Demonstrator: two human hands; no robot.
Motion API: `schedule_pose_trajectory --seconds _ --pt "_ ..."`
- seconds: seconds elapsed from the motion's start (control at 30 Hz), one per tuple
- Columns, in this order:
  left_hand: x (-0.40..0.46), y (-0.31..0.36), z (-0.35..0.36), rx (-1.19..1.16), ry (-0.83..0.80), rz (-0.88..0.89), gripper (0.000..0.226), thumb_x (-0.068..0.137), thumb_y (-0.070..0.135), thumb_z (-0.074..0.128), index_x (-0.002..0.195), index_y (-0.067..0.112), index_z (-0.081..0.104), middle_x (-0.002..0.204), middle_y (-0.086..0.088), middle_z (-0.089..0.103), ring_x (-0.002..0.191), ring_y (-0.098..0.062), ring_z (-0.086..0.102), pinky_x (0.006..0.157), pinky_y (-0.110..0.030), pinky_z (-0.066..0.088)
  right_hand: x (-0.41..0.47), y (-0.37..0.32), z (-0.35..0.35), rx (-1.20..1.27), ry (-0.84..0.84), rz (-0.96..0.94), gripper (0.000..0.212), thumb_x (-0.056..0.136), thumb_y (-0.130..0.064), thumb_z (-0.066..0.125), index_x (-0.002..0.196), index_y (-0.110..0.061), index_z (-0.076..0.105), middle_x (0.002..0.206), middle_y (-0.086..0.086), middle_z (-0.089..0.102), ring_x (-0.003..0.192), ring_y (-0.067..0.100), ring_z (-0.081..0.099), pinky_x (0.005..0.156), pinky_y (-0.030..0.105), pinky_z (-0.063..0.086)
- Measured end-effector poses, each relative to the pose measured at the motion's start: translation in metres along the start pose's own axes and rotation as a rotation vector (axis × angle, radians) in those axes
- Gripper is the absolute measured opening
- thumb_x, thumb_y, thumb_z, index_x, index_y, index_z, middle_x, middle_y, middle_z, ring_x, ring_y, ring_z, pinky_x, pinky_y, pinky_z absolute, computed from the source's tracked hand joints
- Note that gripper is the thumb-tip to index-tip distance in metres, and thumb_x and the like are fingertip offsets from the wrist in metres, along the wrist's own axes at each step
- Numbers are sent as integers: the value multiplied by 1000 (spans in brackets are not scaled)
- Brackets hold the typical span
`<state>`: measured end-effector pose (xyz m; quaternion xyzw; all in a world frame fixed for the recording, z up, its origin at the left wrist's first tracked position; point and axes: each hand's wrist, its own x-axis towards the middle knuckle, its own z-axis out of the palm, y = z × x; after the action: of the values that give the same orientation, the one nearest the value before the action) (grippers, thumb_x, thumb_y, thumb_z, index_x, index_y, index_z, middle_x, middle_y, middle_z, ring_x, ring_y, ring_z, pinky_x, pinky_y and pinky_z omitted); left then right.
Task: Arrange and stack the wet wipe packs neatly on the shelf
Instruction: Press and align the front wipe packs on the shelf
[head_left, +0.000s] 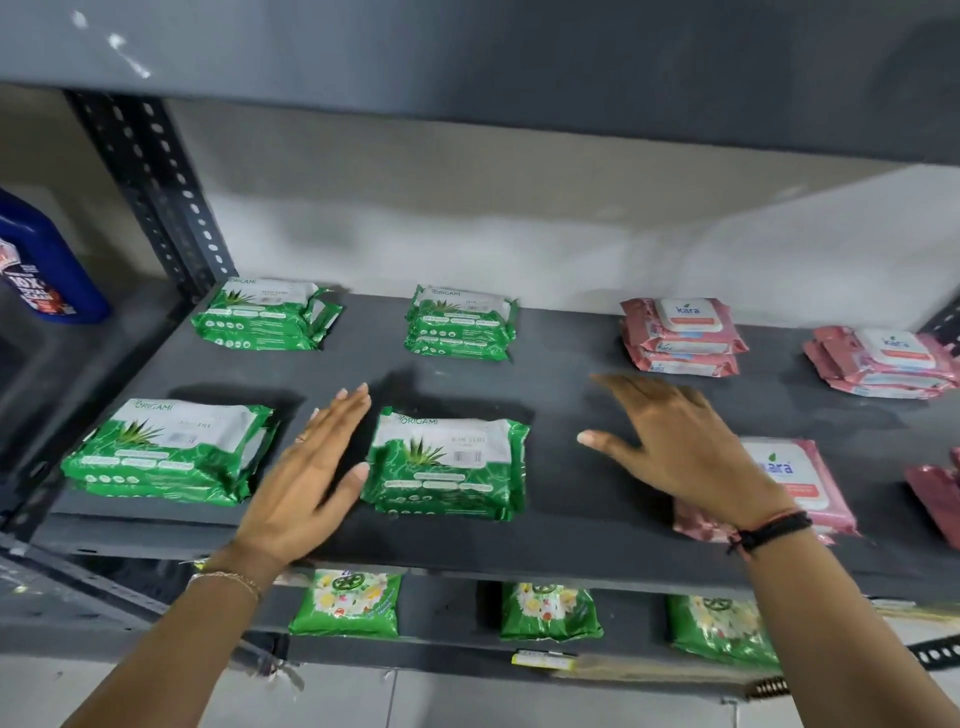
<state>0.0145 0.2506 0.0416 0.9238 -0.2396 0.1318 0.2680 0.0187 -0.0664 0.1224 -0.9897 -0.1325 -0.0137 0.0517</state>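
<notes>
Green wet wipe packs lie in small stacks on the dark shelf (561, 519): front left stack (166, 452), front middle stack (447, 462), back left stack (260, 317), back middle stack (460, 325). Pink wipe packs sit to the right: a back stack (680, 335), a far-right stack (883, 364), and a front stack (800, 483) partly hidden by my right wrist. My left hand (311, 467) hovers flat and open just left of the front middle green stack. Open and empty too, my right hand (680, 441) is spread over bare shelf between the green and pink packs.
A blue bottle (41, 265) stands on the neighbouring shelf at the left, beyond a perforated metal upright (156, 187). The upper shelf board (467, 67) hangs overhead. Green packets (348, 603) lie on the shelf below. Another pink pack (940, 493) shows at the right edge.
</notes>
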Motion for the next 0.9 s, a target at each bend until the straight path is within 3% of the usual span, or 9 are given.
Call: schedule_pose_trajectory --seconds 0.13,0.27,0.37,0.47,0.6,0.73,0.9 --pt "38 42 8 138 73 75 57 90 35 29 135 1 32 142 -12 30 132 -14 17 108 -24 7 -24 48 -7 -30 41 100 79 73 -66 25 129 -14 47 134 9 55 122 28 51 98 46 42" --pt "67 76 38 174 149 -91 64 91 43 27 132 -5 35 139 -21 35 129 -25 25 105 -34 14 -43 88 -7 -26 17 184 58 90 -50 40 133 -11 42 140 11 48 129 27 45 106 45 34" --pt "77 81 54 201 63 -241 63 96 43 30 134 -7 29 141 -25 29 131 -31 21 106 -36 9 -48 104 4 -5 -71 213 52 96 -40 32 142 -15 26 152 4 30 140 19 27 116 43 16" --pt "76 76 64 258 -67 -268 63 96 44 24 135 -6 26 143 -23 26 132 -30 19 107 -36 6 -46 105 17 48 -134 229 54 96 -43 21 144 -17 19 156 0 19 143 15 16 117 44 6" --pt "73 68 73 347 -139 -238 77 85 48 10 126 -11 39 132 -28 41 123 -36 37 104 -44 18 -44 109 36 7 -51 224 84 72 -57 -7 142 -22 24 153 -3 29 142 14 22 117 44 11" --pt "73 68 75 371 -162 -243 70 87 41 18 116 -15 49 119 -32 51 109 -43 49 95 -51 30 -44 109 46 -12 24 222 76 77 -52 1 137 -21 37 145 0 44 134 20 38 114 47 21" --pt "74 69 74 375 -189 -238 76 85 46 12 124 -12 42 130 -28 44 120 -38 40 102 -45 20 -45 111 45 4 2 214 77 77 -53 1 138 -21 36 146 -1 42 135 20 36 114 47 20"
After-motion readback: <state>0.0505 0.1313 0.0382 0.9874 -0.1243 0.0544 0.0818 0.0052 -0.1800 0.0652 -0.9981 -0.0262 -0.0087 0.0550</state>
